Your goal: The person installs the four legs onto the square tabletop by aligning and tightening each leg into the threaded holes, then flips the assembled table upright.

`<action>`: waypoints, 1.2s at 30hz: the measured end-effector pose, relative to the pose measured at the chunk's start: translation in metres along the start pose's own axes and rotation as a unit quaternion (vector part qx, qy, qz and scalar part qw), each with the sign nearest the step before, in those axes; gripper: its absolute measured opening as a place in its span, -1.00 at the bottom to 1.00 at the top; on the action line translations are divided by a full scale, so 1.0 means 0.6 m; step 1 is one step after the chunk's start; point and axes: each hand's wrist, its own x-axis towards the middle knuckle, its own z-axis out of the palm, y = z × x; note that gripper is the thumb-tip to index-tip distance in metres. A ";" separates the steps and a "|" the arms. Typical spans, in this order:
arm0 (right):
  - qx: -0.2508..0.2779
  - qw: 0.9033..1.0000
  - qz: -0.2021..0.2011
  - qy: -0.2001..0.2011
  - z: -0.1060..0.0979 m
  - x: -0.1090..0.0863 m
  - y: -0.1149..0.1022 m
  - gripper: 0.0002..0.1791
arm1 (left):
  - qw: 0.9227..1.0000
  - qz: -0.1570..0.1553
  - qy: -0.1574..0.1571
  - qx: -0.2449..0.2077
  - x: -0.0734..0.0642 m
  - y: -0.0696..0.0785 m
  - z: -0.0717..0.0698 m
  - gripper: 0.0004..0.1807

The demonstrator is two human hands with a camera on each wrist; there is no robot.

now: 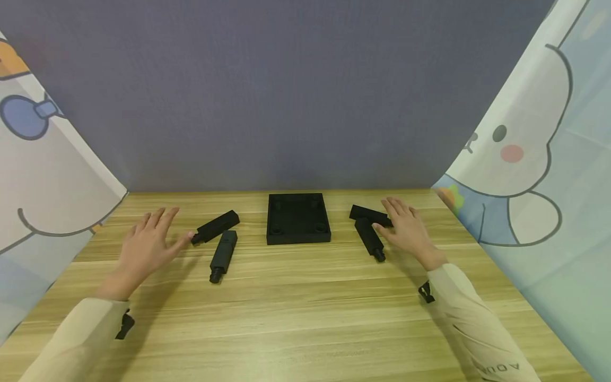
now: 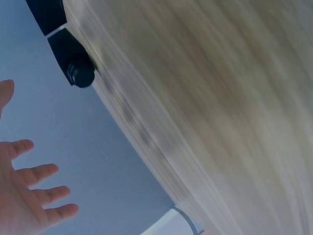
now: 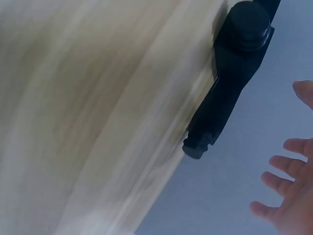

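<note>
A shallow black square base (image 1: 298, 238) with round sockets at its near corners lies at the table's back middle. Left of it are two black square legs with screw-like ends, one slanting (image 1: 217, 226) and one nearer the front (image 1: 223, 253). My left hand (image 1: 145, 249) is spread beside them, thumb near the slanting leg's end; a gap shows in the left wrist view. To the right, a similar leg (image 1: 368, 236) lies against another (image 1: 365, 213), whose end my right hand (image 1: 408, 229) partly hides in the head view. The right hand's fingers are extended, holding nothing.
The wooden table (image 1: 286, 318) ends at a grey upright panel (image 1: 286, 95) behind the base. Cartoon-printed sheets flank it on the left (image 1: 52, 175) and right (image 1: 558, 254). A dark strap piece hangs under each sleeve.
</note>
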 end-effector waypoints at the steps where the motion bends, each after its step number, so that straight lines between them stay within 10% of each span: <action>1: 0.000 1.000 -0.003 0.000 0.001 0.001 -0.002 -0.20 | 1.000 0.004 0.003 0.001 0.001 0.003 0.001 -0.18; 20: -0.007 0.999 -0.053 0.010 0.018 0.014 -0.042 -0.30 | 0.998 0.061 0.023 0.002 0.009 0.048 0.024 -0.28; 36: 0.027 0.997 -0.061 -0.025 0.030 0.027 -0.069 -0.36 | 0.996 0.085 -0.020 -0.010 0.023 0.086 0.042 -0.33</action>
